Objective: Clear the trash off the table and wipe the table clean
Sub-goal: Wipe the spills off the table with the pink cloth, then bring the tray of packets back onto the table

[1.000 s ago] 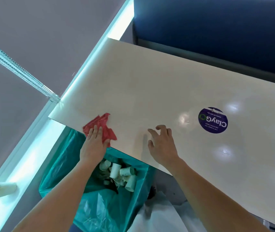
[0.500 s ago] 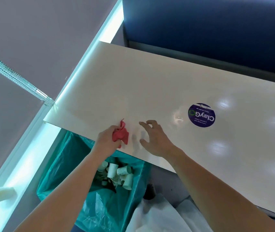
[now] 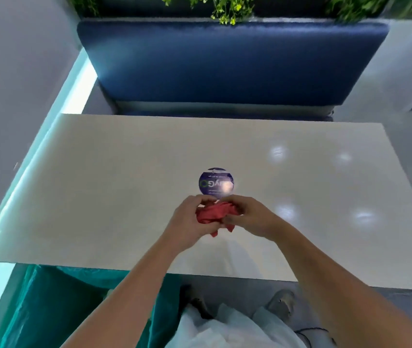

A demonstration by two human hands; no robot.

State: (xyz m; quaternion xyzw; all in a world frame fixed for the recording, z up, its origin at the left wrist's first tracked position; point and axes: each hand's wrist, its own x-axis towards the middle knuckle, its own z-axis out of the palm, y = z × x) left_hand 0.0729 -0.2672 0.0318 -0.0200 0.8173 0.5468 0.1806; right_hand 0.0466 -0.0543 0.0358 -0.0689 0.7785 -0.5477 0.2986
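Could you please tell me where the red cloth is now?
In the head view the red cloth is gripped between the left hand and right hand, over the table centre, just this side of the purple sticker.

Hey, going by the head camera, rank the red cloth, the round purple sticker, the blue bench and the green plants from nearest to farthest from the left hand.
1. red cloth, gripped in the left hand.
2. round purple sticker, on the table just beyond the hand.
3. blue bench, past the table's far edge.
4. green plants, above the bench back.
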